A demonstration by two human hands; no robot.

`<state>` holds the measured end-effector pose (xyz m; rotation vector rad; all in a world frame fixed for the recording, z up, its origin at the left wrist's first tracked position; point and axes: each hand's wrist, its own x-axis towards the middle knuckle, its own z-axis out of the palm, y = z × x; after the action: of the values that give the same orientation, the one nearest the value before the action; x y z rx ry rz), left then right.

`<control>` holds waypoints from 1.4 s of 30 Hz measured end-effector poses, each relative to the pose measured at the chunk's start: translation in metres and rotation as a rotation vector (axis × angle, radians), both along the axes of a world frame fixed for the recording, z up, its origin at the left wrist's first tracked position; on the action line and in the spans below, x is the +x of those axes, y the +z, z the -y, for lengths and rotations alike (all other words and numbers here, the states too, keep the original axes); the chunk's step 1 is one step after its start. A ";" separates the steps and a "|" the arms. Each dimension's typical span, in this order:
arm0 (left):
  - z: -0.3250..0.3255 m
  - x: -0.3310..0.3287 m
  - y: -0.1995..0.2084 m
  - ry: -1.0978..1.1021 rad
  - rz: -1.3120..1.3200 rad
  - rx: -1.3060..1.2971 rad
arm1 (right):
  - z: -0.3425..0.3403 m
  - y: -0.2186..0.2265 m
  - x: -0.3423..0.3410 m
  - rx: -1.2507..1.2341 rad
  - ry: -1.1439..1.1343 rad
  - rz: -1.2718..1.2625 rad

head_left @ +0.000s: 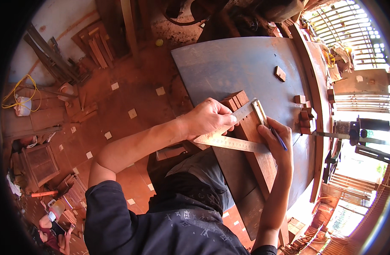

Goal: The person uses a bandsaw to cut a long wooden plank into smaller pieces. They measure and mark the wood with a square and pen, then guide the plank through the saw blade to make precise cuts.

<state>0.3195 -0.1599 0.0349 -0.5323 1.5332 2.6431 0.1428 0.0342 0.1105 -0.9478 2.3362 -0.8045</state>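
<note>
The triangular metal square (pixel 235 143) lies across the wooden bars (pixel 262 165), whose long axis runs from far left to near right over the grey table (pixel 241 55); the square's thick edge sits toward the bars' right side, roughly in line with them, and its pointed corner juts out left. The left hand (pixel 207 118), just left of the bars, pinches the square between thumb and curled fingers. The right hand (pixel 277 138), nearer the bars, is half curled at the thick edge, a blue pen (pixel 281 142) among its fingers; whether it grips the square I cannot tell.
</note>
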 end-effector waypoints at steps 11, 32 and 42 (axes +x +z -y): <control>-0.002 0.000 0.001 0.006 0.010 -0.060 | -0.003 -0.004 -0.001 -0.026 -0.043 0.039; -0.005 -0.001 0.006 0.039 0.045 -0.121 | 0.027 0.032 -0.011 -0.322 0.147 0.114; -0.004 -0.001 0.006 0.035 0.031 -0.125 | 0.097 0.026 -0.012 -0.018 0.434 -0.090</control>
<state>0.3186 -0.1562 0.0407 -0.6103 1.7034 2.5633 0.1311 -0.0626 0.1360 -1.4566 2.0802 -0.6140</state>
